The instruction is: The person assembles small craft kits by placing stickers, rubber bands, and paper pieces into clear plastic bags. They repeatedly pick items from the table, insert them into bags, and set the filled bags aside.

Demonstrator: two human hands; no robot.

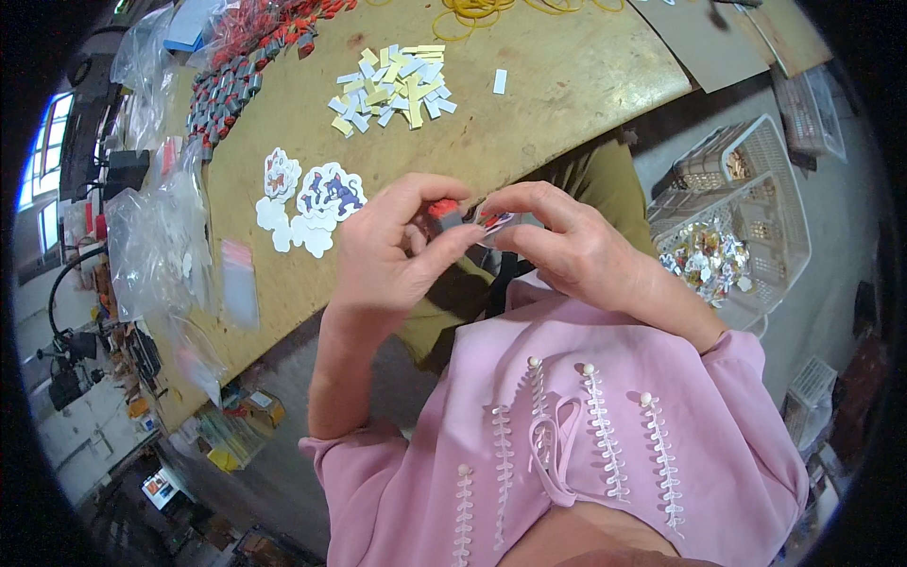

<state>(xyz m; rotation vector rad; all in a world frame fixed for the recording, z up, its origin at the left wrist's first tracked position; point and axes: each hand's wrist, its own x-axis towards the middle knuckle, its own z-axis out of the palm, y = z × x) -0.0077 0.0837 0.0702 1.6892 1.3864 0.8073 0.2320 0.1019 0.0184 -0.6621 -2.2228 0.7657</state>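
Observation:
My left hand (387,241) is closed around a small grey block with a red top (442,212), held between thumb and curled fingers. Right beside it, my right hand (581,244) pinches a small printed piece (495,222), dark and reddish with a pale edge; the fingers partly cover it. Both hands are close together over the near table edge. To their left on the table lie white die-cut cutouts (333,192), some printed with cartoon cats. Farther back is a loose pile of small yellow and white strips (392,87), with a single white strip (500,81) apart from it.
Many grey and red blocks (225,94) stand in rows at the far left. Clear plastic bags (142,236) line the left table edge, near a pink-topped bag (239,288). Yellow rubber bands (470,13) lie at the back. A white basket (792,222) holding shiny pieces stands at right.

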